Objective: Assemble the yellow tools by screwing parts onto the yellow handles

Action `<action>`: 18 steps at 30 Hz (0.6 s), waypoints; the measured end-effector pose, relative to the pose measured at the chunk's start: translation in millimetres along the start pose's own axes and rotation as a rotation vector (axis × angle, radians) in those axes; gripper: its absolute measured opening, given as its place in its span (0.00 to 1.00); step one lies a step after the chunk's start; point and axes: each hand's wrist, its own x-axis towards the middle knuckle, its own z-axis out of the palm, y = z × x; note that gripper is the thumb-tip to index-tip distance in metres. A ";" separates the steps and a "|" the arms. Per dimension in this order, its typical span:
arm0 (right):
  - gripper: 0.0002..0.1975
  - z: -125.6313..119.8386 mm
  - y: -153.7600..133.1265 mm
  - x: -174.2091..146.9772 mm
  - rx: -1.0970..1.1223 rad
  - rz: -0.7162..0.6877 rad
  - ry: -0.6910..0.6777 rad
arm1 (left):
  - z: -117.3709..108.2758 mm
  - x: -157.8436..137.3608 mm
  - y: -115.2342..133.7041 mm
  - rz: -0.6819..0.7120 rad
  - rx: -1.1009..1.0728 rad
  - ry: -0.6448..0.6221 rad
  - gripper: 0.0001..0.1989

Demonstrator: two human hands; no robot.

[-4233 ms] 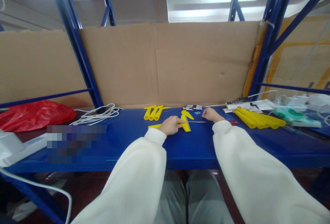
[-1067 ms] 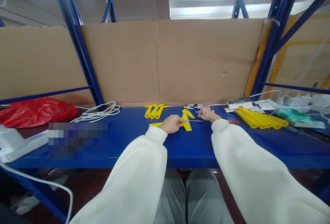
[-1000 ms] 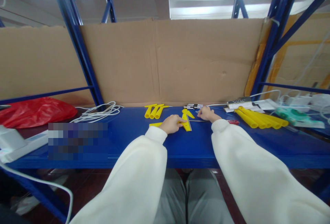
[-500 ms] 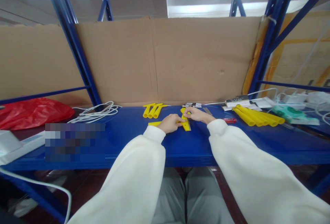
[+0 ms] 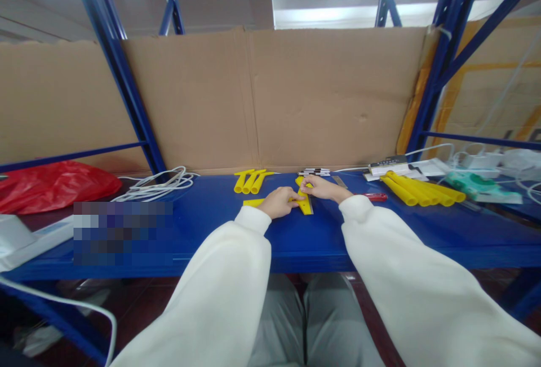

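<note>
A yellow scraper lies on the blue bench, its handle pointing left and a thin metal blade strip along the right side of its head. My left hand is closed around the handle where it meets the head. Over the far part of that head, my right hand is closed in a pinch. Whatever sits between its fingertips is too small to make out. Just right of my right hand lie a thin metal blade and a red tool handle.
Several yellow handles lie in a row at the right, and three yellow scrapers at the back left. Small black-and-white packs rest by the cardboard wall. White cables and a red bag are farther left.
</note>
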 end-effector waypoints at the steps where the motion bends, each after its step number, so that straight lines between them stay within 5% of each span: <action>1: 0.08 0.4 0.0 0.0 -0.001 0.009 0.000 | 0.4 0.0 -0.2 -0.002 -0.001 0.004 0.16; 7: 0.08 1.7 -1.5 0.5 -0.007 0.073 0.001 | 3.1 0.6 -2.8 0.010 -0.016 0.027 0.16; 18: 0.05 -3.4 2.8 -1.1 -0.001 -0.083 -0.006 | 0.3 -1.4 3.2 0.007 -0.008 0.013 0.16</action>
